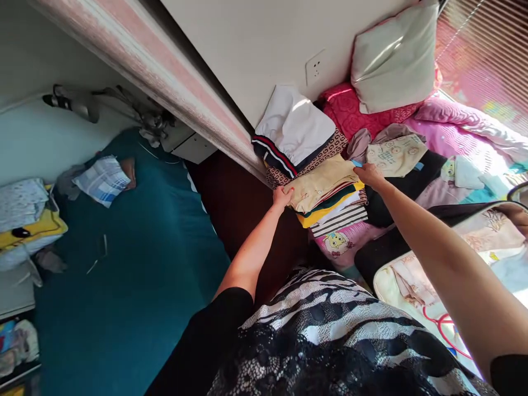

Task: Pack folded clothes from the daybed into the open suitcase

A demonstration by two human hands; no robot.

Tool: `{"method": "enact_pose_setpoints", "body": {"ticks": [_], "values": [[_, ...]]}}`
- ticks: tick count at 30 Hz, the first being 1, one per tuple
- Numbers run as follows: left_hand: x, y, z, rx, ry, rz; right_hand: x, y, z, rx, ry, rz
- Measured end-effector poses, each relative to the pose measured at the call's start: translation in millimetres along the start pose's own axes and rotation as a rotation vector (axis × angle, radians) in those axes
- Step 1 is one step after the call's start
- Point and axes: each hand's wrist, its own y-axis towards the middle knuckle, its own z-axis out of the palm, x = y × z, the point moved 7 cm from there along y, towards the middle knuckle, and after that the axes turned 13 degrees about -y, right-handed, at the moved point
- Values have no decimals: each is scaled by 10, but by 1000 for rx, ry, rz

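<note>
A folded beige garment (317, 180) lies on top of a stack of folded clothes, with dark green, yellow, white and striped layers (340, 220) beneath it. At its left edge, my left hand (284, 196) is closed on the fabric, fingertips partly hidden. My right hand (369, 175) grips its right edge, beside a small light-blue patch. Behind the stack rests a folded white garment (295, 129) with a navy, red and white band, over brown patterned fabric (330, 148). Just right of my right hand is a pale yellow printed garment (396, 154) on black cloth.
A grey-white cushion (394, 58) leans on red bedding (346, 107) by the blinds. At right, an open case (396, 275) holds light clothes. Left of the pinkish door frame (185, 82) stands a teal-covered bed (157, 264) with a folded plaid cloth (103, 179).
</note>
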Motion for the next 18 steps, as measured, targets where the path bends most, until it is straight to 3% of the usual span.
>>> {"method": "enact_pose_setpoints", "body": {"ticks": [4, 7, 12, 18], "values": [[41, 156, 122, 22, 6, -97, 20, 391, 332, 286, -154, 164], [44, 247, 218, 6, 32, -132, 119, 636, 561, 392, -236, 167], [99, 426, 234, -100, -28, -243, 287, 929, 844, 447, -283, 158], [102, 571, 320, -7, -141, -283, 401, 1082, 968, 424, -195, 138]]}}
